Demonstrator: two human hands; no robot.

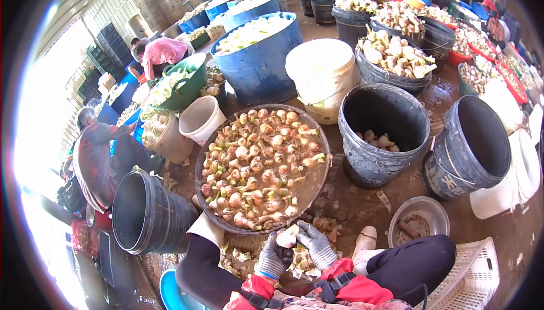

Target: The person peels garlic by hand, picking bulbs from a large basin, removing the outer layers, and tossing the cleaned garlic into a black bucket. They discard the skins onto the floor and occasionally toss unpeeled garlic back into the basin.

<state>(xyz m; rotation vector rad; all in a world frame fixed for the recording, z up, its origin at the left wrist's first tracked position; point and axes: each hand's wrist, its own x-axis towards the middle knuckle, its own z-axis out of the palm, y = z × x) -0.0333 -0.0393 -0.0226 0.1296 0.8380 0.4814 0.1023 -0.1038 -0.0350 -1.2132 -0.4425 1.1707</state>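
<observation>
Head view: L hand (272, 260) & R hand (316, 246) on one pale bulb (287, 236), by the round basin (198, 174)
Both hands in grey gloves, fingers curled in, pinching the bulb btwn them just outside the basin's near rim. Basin full of bulbs in brown water. Black bucket (148, 213) just left of basin, grey bucket (384, 134) w/ a few bulbs right of it, metal bowl (422, 219) to its lower right

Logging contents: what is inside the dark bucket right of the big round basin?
A few pale bulbs lie at the bottom of the dark bucket; its near wall hides the rest.
</observation>
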